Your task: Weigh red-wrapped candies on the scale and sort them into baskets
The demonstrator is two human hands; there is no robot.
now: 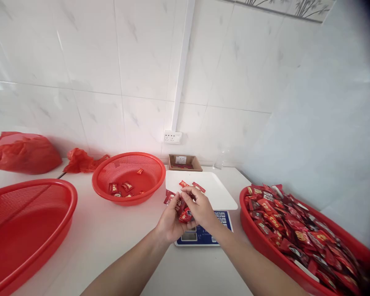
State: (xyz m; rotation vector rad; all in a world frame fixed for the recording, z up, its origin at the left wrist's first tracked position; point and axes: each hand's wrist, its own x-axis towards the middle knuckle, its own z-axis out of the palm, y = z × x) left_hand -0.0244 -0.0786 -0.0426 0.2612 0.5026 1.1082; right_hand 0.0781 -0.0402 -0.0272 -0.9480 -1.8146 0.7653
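Note:
Several small red packets [185,214] with printed wrappers lie cupped in my left hand [170,222], palm up, fingers curled round them. My right hand [200,207] reaches over from the right, its thumb and fingers pinched together at the packets; which one it grips is partly hidden. Both hands are above the front of a digital scale [203,236] with a blue keypad and a white pan [218,191]. A red packet [199,187] shows at the pan just beyond my fingers.
At right stands a red basket [245,218] heaped with packets. A round red basket [101,195] at left holds several packets; a larger red basket [66,218] is nearer. Behind are a cardboard box [197,163], a clear container [219,160] and red plastic bags [24,152] by the wall.

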